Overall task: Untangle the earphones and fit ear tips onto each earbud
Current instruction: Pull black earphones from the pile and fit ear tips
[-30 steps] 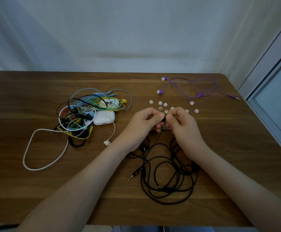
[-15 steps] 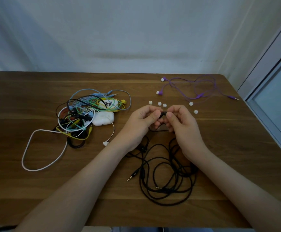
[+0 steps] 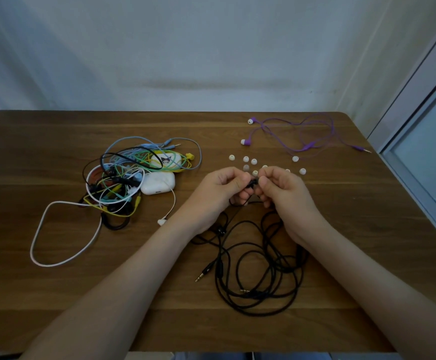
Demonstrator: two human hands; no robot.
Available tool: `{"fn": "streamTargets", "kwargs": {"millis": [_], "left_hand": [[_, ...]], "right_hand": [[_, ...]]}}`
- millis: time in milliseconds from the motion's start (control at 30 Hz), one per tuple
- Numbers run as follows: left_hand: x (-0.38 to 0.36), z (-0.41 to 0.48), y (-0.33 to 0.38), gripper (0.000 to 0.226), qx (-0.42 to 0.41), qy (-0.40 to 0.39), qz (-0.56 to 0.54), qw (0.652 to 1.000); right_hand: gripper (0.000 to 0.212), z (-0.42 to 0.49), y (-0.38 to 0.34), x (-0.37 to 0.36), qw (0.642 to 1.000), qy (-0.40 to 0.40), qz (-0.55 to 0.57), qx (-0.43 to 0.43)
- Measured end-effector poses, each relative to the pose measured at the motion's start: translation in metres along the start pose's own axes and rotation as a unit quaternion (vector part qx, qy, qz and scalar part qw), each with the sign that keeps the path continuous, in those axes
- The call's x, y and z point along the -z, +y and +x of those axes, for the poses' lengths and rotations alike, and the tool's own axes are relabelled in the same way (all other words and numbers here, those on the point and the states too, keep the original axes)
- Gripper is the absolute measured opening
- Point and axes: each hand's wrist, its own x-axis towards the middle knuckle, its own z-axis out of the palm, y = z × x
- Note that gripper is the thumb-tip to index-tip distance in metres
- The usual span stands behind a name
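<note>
My left grip point(image 3: 211, 193) pinches the black earbud point(image 3: 253, 181), and my right grip point(image 3: 284, 193) closes on its other end, fingertips meeting above the desk point(image 3: 56, 294). I cannot tell whether an ear tip is already inside that pinch. The black cable point(image 3: 263, 268) falls in loose loops at 6 o'clock, and the spare ear tips point(image 3: 245, 159) lie scattered at 12. The purple earphones point(image 3: 308, 145) lie at 1 o'clock, already wearing tips, and the coloured tangle point(image 3: 123, 178) waits at 9. To seat a tip well, I should hold the bud steady by its body, stretch the tip's collar over the nozzle and roll it round until it sits evenly.
</note>
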Motion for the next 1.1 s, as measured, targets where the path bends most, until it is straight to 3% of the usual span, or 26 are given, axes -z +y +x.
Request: {"fn": "streamTargets", "kwargs": {"millis": [333, 533, 800, 1100], "left_hand": [[0.001, 0.000, -0.003, 0.017, -0.003, 0.015, 0.022, 1.000], [-0.001, -0.002, -0.002, 0.016, -0.018, 0.013, 0.003, 1.000], [-0.003, -0.001, 0.000, 0.016, -0.036, 0.030, -0.021, 0.999], [-0.002, -0.003, 0.001, 0.023, -0.058, -0.013, -0.048, 0.997]], "right_hand": [[0.024, -0.005, 0.003, -0.005, 0.993, 0.027, -0.095, 0.062], [0.020, -0.009, 0.003, -0.009, 0.992, 0.048, -0.090, 0.078], [0.016, -0.011, -0.002, -0.012, 0.993, 0.043, 0.012, 0.113], [0.019, -0.012, -0.002, -0.008, 0.988, 0.039, 0.049, 0.143]]}}
